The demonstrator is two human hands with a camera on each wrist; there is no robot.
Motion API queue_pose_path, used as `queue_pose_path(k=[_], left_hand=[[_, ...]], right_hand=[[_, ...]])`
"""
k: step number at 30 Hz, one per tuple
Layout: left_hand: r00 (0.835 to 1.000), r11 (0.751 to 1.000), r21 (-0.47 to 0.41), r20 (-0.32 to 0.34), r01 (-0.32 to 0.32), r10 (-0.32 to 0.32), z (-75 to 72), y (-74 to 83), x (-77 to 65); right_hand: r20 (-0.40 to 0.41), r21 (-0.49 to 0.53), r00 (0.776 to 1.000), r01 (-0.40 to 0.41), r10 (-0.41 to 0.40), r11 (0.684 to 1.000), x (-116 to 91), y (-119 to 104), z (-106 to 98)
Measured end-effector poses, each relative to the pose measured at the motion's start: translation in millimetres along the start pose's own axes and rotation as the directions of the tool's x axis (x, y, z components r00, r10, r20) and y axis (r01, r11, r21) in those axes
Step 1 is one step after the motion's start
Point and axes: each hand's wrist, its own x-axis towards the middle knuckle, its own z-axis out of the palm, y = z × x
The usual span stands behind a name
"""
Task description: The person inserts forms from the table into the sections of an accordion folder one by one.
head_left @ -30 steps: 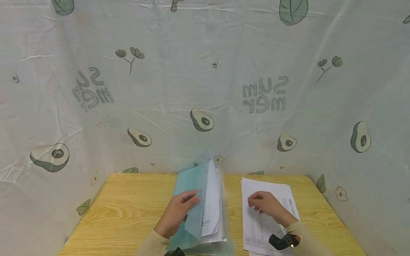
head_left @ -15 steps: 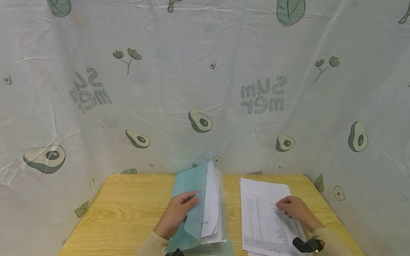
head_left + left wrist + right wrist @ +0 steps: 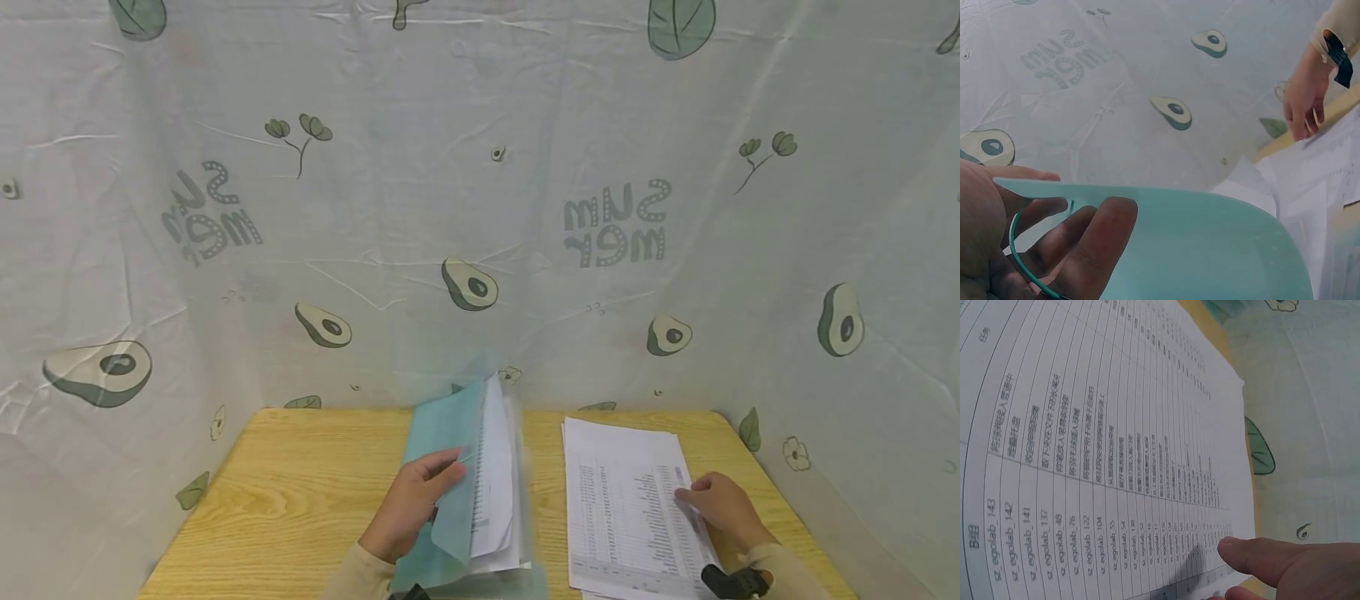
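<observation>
1. Left hand [image 3: 415, 500] pinches the folder [image 3: 444, 421], on the table [image 3: 300, 475] beside the papers [image 3: 618, 508]; slackening could let it flop closed.
2. Right hand [image 3: 726, 507] is at the papers' edge, grip unclear from here; uneven lifting might fan them.

Head view: I look forward and down, from above, over the desk [image 3: 322, 483] toward the patterned cloth [image 3: 390, 208]. Left-wrist view: I look closely past the folder [image 3: 1210, 250] to the right hand [image 3: 1307, 94]. Right-wrist view: I skim the printed sheets [image 3: 1116, 425], shared with the head view.
</observation>
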Motion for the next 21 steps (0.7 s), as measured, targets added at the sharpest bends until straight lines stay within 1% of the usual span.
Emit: queue_pose_path(k=[4, 7, 15, 21], left_hand=[[1.0, 1.0, 0.003, 0.001, 0.0, 0.0, -0.2, -1.7, 1.0], [1.0, 1.0, 0.007, -0.003, 0.006, -0.006, -0.2, -2.5, 1.7], [1.0, 1.0, 0.013, 0.009, 0.004, -0.004, 0.2, -4.1, 2.3], [1.0, 1.0, 0.005, 0.011, 0.006, -0.006, 0.3, -5.5, 4.5]], right_hand=[[0.026, 0.004, 0.997, -0.071, 0.071, 0.997, -1.2, 3.7, 1.4], [0.04, -0.002, 0.995, -0.095, 0.095, 0.995, -2.2, 2.3, 2.8], [0.025, -0.038, 0.998, -0.062, 0.063, 0.997, -0.4, 3.3, 5.5], [0.03, -0.017, 0.998, -0.047, 0.047, 0.999, 2.5, 4.0, 9.6]])
